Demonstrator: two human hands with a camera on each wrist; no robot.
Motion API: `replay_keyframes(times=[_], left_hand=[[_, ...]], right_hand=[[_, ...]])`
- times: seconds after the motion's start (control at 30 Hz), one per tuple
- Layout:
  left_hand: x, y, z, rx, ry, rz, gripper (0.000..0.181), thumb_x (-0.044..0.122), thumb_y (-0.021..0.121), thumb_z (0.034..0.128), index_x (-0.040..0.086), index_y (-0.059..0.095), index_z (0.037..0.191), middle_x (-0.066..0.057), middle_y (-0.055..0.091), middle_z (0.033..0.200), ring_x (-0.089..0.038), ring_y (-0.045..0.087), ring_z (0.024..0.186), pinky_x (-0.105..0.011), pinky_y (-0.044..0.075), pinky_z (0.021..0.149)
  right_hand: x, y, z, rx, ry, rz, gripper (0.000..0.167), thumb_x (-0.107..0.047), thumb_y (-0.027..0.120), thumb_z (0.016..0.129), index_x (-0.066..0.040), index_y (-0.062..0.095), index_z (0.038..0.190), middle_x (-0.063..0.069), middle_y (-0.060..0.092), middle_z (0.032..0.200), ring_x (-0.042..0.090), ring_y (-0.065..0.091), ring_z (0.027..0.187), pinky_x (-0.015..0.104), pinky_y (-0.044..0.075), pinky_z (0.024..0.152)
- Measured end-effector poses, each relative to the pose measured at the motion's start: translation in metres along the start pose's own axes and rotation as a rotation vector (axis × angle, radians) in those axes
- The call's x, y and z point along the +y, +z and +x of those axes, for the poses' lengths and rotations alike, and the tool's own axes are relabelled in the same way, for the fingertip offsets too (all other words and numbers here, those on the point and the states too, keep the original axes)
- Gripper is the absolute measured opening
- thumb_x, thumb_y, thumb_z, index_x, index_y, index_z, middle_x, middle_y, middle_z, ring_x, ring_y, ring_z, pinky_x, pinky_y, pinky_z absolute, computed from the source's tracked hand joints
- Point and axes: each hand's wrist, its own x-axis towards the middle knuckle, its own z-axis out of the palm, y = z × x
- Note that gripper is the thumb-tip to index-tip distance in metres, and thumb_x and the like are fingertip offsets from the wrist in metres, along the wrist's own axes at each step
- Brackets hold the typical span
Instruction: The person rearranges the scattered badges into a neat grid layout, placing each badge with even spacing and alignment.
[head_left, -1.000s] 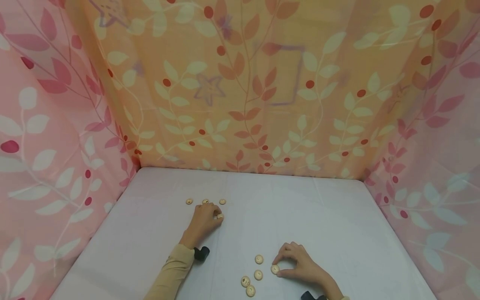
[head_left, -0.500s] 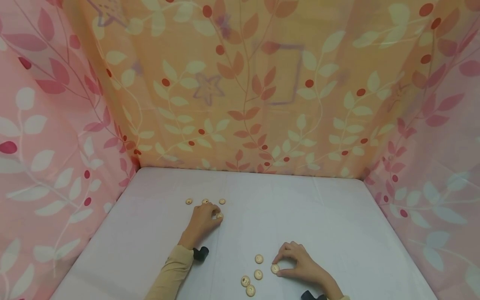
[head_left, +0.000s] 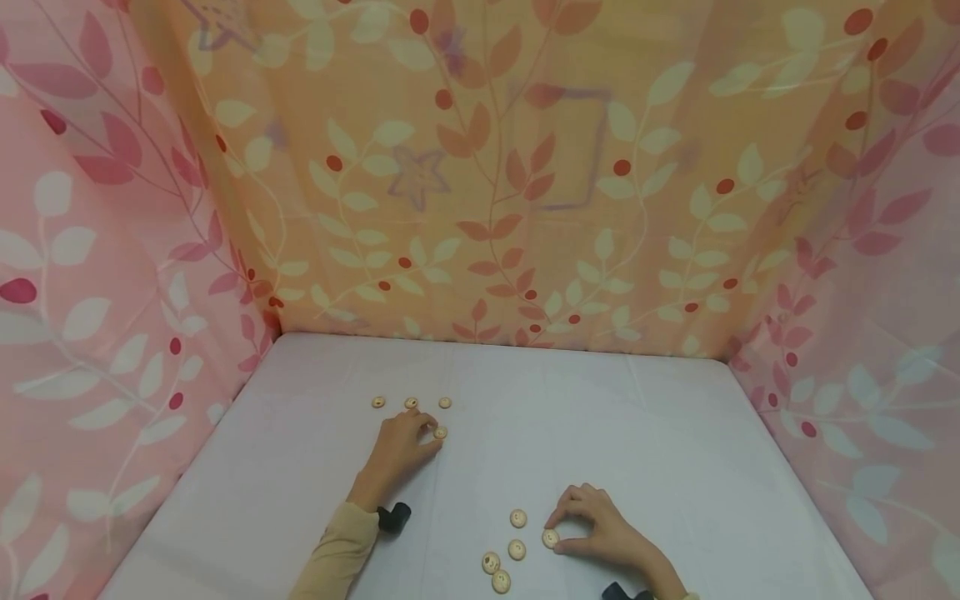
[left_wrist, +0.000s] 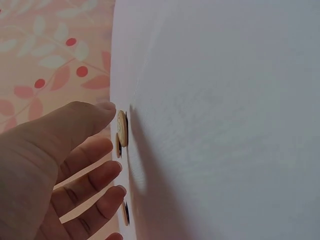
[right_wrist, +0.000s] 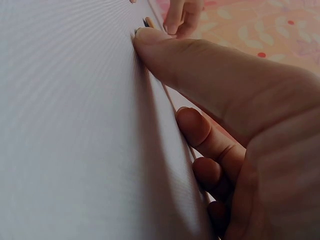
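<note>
Around a small round wooden disc (head_left: pixel 440 432) at the left, my left hand (head_left: pixel 399 451) has its thumb and fingertips parted. The left wrist view shows that hand (left_wrist: pixel 65 170) with loosely bent fingers, its thumb tip beside a disc (left_wrist: pixel 123 128) lying on the white surface. My right hand (head_left: pixel 600 527) pinches another disc (head_left: pixel 551 538) between thumb and index finger, flat on the surface. In the right wrist view, the thumb of the right hand (right_wrist: pixel 225 110) presses down at the surface and its disc is hidden.
Behind my left hand three discs lie in a row: left (head_left: pixel 378 402), middle (head_left: pixel 411 402) and right (head_left: pixel 446 402). Several more, including one disc (head_left: pixel 518 518), lie left of my right hand. Patterned cloth (head_left: pixel 487 167) walls the white table (head_left: pixel 637 417) at the back and sides.
My left hand has let go of its disc and drawn slightly left and back, uncovering more of that disc and the middle one of the row. My right hand has stayed in place.
</note>
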Motion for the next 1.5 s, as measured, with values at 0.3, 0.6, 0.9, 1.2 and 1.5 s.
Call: replay_keyframes(times=[0.3, 0.6, 0.9, 1.2, 1.5], left_hand=[[0.001, -0.002, -0.011, -0.027, 0.011, 0.014, 0.025, 0.033, 0.075, 0.0739, 0.019, 0.068, 0.093, 0.006, 0.061, 0.083, -0.008, 0.048, 0.07, -0.037, 0.04, 0.071], [0.01, -0.007, -0.023, -0.019, 0.061, -0.021, 0.024, 0.03, 0.077, 0.0725, 0.017, 0.07, 0.092, 0.007, 0.061, 0.081, -0.007, 0.052, 0.071, -0.031, 0.041, 0.068], [0.027, -0.013, -0.035, -0.094, 0.096, -0.04, 0.022, 0.031, 0.075, 0.0742, 0.02, 0.069, 0.093, 0.007, 0.061, 0.081, -0.008, 0.054, 0.074, -0.037, 0.04, 0.074], [0.04, -0.012, -0.045, -0.177, 0.127, -0.076, 0.022, 0.03, 0.073, 0.0755, 0.02, 0.069, 0.095, 0.01, 0.062, 0.085, -0.007, 0.054, 0.078, -0.042, 0.038, 0.08], [0.05, -0.006, -0.055, -0.241, 0.164, -0.052, 0.023, 0.036, 0.073, 0.0754, 0.024, 0.068, 0.095, 0.015, 0.059, 0.085, -0.003, 0.052, 0.079, -0.042, 0.038, 0.083]], right_hand=[[-0.001, 0.001, 0.0, -0.003, 0.009, -0.011, 0.022, -0.046, 0.073, 0.072, -0.04, 0.064, 0.091, -0.023, 0.055, 0.091, 0.0, 0.043, 0.085, 0.028, 0.03, 0.076], [-0.001, 0.001, -0.001, 0.001, 0.015, -0.024, 0.022, -0.045, 0.073, 0.072, -0.041, 0.064, 0.091, -0.024, 0.054, 0.091, -0.002, 0.043, 0.085, 0.027, 0.03, 0.076], [-0.002, 0.0, 0.0, -0.012, 0.036, -0.024, 0.021, -0.046, 0.072, 0.072, -0.041, 0.064, 0.091, -0.024, 0.053, 0.091, -0.001, 0.043, 0.085, 0.028, 0.031, 0.076], [-0.002, -0.001, 0.0, -0.014, 0.034, -0.026, 0.022, -0.046, 0.073, 0.072, -0.042, 0.063, 0.091, -0.025, 0.053, 0.091, -0.002, 0.042, 0.086, 0.027, 0.031, 0.077], [-0.003, -0.001, 0.0, -0.012, 0.035, -0.016, 0.021, -0.045, 0.073, 0.072, -0.041, 0.064, 0.091, -0.024, 0.054, 0.091, 0.0, 0.043, 0.085, 0.027, 0.031, 0.076]])
